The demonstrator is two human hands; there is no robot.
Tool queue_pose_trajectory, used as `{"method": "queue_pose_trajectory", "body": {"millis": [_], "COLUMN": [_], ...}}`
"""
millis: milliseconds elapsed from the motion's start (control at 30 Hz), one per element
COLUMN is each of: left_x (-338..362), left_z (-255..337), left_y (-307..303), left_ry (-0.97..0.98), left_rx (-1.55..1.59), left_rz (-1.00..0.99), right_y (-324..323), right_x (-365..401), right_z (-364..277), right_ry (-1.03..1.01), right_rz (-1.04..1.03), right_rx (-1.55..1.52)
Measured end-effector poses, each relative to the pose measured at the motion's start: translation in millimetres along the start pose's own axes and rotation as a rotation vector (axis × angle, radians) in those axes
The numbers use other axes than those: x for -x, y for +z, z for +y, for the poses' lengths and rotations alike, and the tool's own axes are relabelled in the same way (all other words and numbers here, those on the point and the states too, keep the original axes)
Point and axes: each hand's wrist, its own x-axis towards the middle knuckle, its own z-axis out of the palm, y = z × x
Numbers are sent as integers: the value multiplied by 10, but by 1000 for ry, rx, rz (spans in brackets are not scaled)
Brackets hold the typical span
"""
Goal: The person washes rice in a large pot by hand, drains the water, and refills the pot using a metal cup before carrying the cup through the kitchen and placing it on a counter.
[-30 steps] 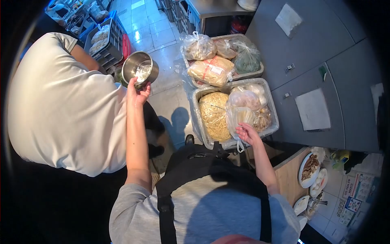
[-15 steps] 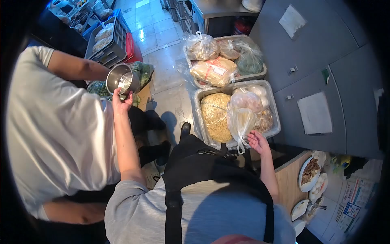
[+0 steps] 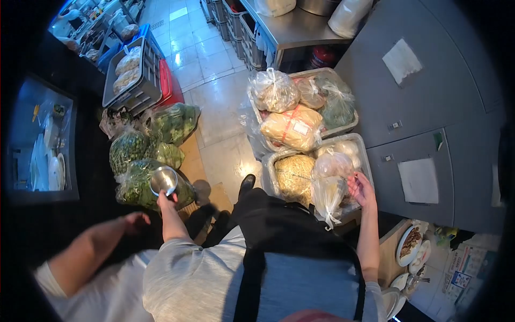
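Observation:
My left hand (image 3: 168,200) is closed on the rim of a small round metal bowl (image 3: 163,181). Below the bowl lie clear bags of green vegetables (image 3: 140,185). My right hand (image 3: 362,189) is open, with loosely curled fingers, over the right side of a light plastic tub (image 3: 266,174). Close by it in the tub are a tied clear bag (image 3: 328,197) with pale contents and a bag of pinkish food (image 3: 332,162). A big bag of yellowish shreds or noodles (image 3: 294,177) fills the tub's left side.
A second tub (image 3: 351,126) behind holds several filled bags. Grey cabinet doors (image 3: 407,139) stand at right, above a wooden surface (image 3: 387,248) with plates of food. A co-worker's arm (image 3: 91,249) is at lower left. A grey crate (image 3: 142,88) and steel table (image 3: 292,26) stand farther back.
The co-worker has moved back toward the lower left, uncovering the vegetable bags. My left hand has come lower with the bowl. My right hand remains by the tub's bags.

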Motion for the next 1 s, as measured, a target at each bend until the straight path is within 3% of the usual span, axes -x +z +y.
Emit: {"method": "queue_pose_trajectory", "body": {"millis": [67, 100, 200, 300, 367, 400, 433, 533, 567, 600, 633, 733, 800, 833, 867, 933, 1000], "left_x": [-311, -233, -84, -561, -498, -859, -761, -472, -291, -126, 85, 778, 1166, 1103, 1372, 1424, 1544], "left_z": [-51, -12, 113, 156, 295, 301, 404, 866, 998, 1158, 1278, 1574, 1685, 1667, 1783, 1904, 2021], "left_y": [-201, -167, 45, 220, 697, 807, 1048, 1817, 2141, 2414, 2713, 3506, 3948, 4214, 4383, 4779, 5142], "left_ry": [-8, -59, -175, -245, -177, -191, -172, 122, 136, 176, 225, 324, 326, 218, 175, 114, 192], "left_rx": [-50, -118, -263, -262, -297, -234, -120, -306, -343, -367, -426, -534, -503, -485, -471, -504, -447], "left_rz": [11, 151, 286, -96, -14, -169, -319, -573, -421, -570, -539, -739, -885, -952, -1131, -1252, -1252], "right_y": [361, 528, 946, 1265, 1459, 1534, 1568, 1524, 1477, 1428, 1390, 1429, 1629, 1728, 1860, 2208, 2611], "right_x": [-116, -184, -388, -585, -751, -835, -913, -1207, -1325, -1443, -1561, -1859, -2017, -2137, -2261, -2490, -2870], "right_z": [-132, -188, -306, -388, -457, -489, -510, -439, -378, -289, -194, 80, 89, 64, 14, -212, -446], "right_ry": [-8, -10, -7, -9, -27, -32, -36, -30, -18, 32, 84, 216, 269, 287, 306, 280, 255], "right_rz": [-13, -22, -46, -61, -59, -64, -74, -94, -96, -94, -96, -42, -30, -71, -108, -248, -344], "right_rx": [33, 44, 70, 98, 144, 137, 130, 42, -9, -103, -192, -294, -273, -266, -261, -284, -263]}}
